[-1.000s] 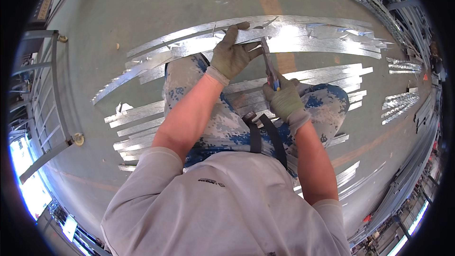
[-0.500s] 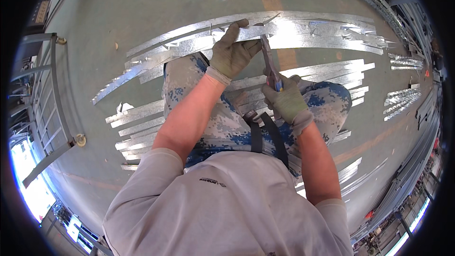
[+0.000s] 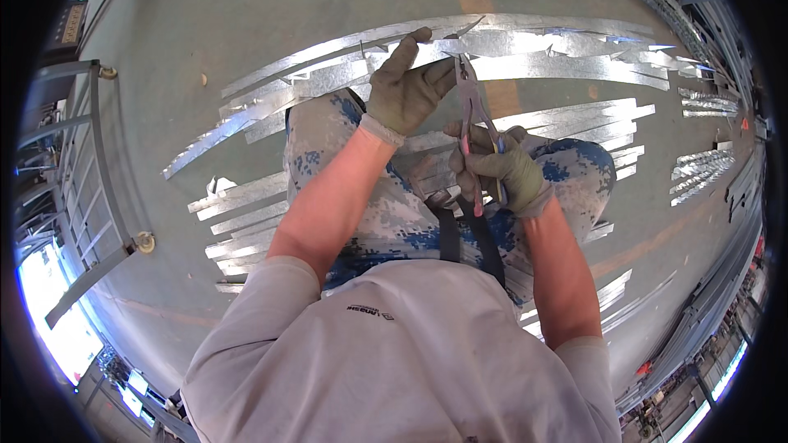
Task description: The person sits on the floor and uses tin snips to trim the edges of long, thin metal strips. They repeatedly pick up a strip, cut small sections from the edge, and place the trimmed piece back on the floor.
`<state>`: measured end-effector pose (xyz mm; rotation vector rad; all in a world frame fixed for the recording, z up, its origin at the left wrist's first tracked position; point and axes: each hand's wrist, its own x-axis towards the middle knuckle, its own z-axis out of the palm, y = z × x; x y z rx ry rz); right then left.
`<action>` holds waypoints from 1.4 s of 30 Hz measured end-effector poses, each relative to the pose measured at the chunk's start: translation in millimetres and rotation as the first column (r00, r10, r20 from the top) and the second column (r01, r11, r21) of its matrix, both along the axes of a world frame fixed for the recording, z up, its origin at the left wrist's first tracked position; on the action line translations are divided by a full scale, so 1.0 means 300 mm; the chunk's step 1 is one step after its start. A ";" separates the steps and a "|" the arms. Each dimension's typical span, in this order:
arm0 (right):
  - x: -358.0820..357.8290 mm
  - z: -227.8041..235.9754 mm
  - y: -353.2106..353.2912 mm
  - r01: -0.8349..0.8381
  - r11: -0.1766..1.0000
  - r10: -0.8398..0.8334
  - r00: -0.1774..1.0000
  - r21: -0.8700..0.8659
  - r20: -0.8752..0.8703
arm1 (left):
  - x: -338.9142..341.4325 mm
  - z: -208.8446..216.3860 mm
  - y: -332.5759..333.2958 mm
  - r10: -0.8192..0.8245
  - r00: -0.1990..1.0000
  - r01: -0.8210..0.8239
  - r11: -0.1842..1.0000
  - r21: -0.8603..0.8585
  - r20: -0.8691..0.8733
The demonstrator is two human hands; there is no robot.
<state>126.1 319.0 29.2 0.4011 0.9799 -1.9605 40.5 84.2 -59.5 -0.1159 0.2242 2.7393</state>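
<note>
My left hand [image 3: 404, 92] wears a grey-green work glove and grips a long, shiny sheet-metal strip [image 3: 513, 43], its fingers around the edge. A pointed sliver [image 3: 471, 26] of metal sticks up from the strip just beyond the fingertips. In my gloved right hand [image 3: 506, 166] is a pair of pliers [image 3: 469, 102] with red and blue handles, which stand apart. The jaws point away from me and reach the near edge of the strip, close beside my left fingers. Whether they bite on the metal cannot be made out.
More metal strips [image 3: 246, 195] lie on the green floor [image 3: 312, 0] under and beside my legs. Shorter strip bundles [image 3: 703, 164] are at the right. A wheeled metal frame [image 3: 103, 156] stands at the left, and long metal profiles [image 3: 698, 279] line the right side.
The pliers' handles have spread apart and turned so that both show. My right hand has opened its grip a little and shifted slightly. My left hand stays on the strip.
</note>
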 end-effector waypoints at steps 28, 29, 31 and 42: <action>0.074 0.144 0.043 0.141 0.989 -0.138 0.987 0.035 -0.077 | 0.061 0.024 -0.178 0.337 0.910 -0.294 0.935 -0.197 0.241; 0.071 0.163 0.066 0.135 0.990 -0.131 0.987 0.040 -0.092 | 0.053 0.029 -0.172 0.281 0.941 -0.245 0.950 -0.194 0.190; 0.052 0.191 0.133 0.125 0.990 -0.117 0.986 0.064 -0.121 | 0.044 0.039 -0.161 0.176 0.981 -0.155 0.966 -0.207 0.085; 0.050 0.187 0.217 0.188 0.981 -0.170 0.960 0.058 -0.224 | -0.108 0.050 -0.108 0.058 0.993 -0.079 0.972 -0.220 -0.098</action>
